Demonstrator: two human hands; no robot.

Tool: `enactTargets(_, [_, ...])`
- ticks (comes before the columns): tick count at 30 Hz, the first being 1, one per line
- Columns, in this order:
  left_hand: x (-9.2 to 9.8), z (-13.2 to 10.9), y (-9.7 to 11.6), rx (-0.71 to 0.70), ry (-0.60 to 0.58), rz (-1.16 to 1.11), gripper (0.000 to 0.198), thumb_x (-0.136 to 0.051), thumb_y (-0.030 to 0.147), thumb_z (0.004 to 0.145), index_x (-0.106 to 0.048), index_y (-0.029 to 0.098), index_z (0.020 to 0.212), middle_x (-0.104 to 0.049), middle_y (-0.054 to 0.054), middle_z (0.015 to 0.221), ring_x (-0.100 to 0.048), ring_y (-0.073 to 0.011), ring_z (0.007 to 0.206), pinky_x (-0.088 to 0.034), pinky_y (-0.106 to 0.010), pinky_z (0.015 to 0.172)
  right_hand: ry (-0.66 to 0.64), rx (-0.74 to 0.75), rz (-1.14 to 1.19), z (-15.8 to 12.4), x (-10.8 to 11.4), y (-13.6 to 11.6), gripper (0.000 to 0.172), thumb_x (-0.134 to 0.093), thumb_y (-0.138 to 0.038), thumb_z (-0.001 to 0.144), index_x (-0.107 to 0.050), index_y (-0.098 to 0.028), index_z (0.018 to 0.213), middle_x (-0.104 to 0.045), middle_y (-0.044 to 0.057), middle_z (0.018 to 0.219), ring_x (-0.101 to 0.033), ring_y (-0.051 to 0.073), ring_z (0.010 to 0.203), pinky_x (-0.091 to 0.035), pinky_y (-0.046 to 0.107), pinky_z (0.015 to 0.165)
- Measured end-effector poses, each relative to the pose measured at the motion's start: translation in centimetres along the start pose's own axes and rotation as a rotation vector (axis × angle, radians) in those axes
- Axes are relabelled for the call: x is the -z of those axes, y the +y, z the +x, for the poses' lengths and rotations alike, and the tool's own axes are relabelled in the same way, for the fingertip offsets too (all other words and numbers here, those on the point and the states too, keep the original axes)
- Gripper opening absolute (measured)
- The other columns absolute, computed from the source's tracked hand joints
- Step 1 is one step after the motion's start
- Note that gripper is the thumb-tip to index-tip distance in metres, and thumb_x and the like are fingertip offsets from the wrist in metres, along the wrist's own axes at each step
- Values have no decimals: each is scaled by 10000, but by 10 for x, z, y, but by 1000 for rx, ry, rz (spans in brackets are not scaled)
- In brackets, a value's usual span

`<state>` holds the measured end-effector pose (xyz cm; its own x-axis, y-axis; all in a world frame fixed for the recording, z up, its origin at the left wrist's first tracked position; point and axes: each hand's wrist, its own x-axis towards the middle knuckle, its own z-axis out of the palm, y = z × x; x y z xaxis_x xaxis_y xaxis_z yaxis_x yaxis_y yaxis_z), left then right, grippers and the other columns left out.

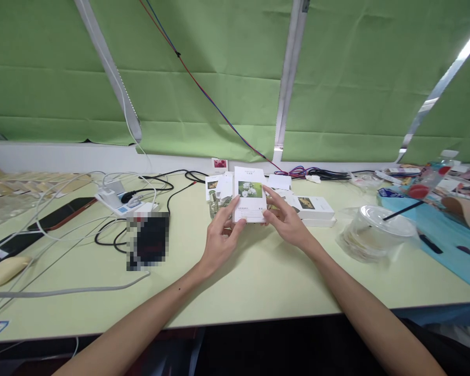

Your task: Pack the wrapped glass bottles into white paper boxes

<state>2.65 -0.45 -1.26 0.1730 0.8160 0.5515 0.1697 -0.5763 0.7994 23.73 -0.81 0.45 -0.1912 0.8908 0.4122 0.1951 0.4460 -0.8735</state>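
Showing print too small to read on the white flower-pictured package (250, 201), while blocking part of the white cards (226, 186) behind it. Gripping that package over the table (258, 282) by opposite edges with left hand (221, 232) and right hand (289, 223), angling both inward, resting thumbs against its front, losing some fingertips behind it.

Left hand (221, 235) and right hand (289, 219) grip opposite sides of white box (250, 194) printed with white flowers, over pale yellow-green table (258, 287). Small glass bottle (213, 204) just beyond left hand; flat white box (317, 206) beyond right hand. Farther right, lidded clear cup (376, 230) with black straw (403, 210), blue sheet (450, 237). Left side: power strip (119, 202), pixelated dark object (152, 240), grey cable (82, 290). Behind, green blinds (207, 78).
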Motion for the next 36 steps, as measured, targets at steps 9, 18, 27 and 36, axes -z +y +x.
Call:
enactTargets(9, [-3,0,1,36,-40,26,658,-651,416,933,-327,305,1495,-597,-81,1154,-591,-68,607,-446,-180,497,156,13,69,2,-3,5,831,-588,-569,942,-181,-288,1610,-690,63,1061,-665,192,862,-571,342,804])
enactTargets(18, [-4,-1,-2,50,-217,94,593,-661,402,909,-368,258,1404,-610,-86,1152,-504,-49,520,-434,-207,484,293,42,-4,7,-2,11,551,-550,-586,957,-462,-289,1412,-734,78,1121,-697,230,942,-577,349,801])
enactTargets(27, [-3,-1,-5,61,-289,196,629,-669,359,881,-347,271,1414,-655,-85,1185,-425,-47,472,-396,-220,477,293,83,-104,6,-1,8,383,-529,-564,970,-608,-254,1181,-712,57,1004,-667,224,887,-562,367,864])
enactTargets(36, [-2,-2,-13,47,-328,326,689,-647,325,877,-322,252,1479,-671,-113,1229,-638,-167,698,-493,-283,615,276,72,-215,4,-1,3,421,-489,-568,989,-646,-230,1185,-727,71,1135,-668,236,983,-541,354,857])
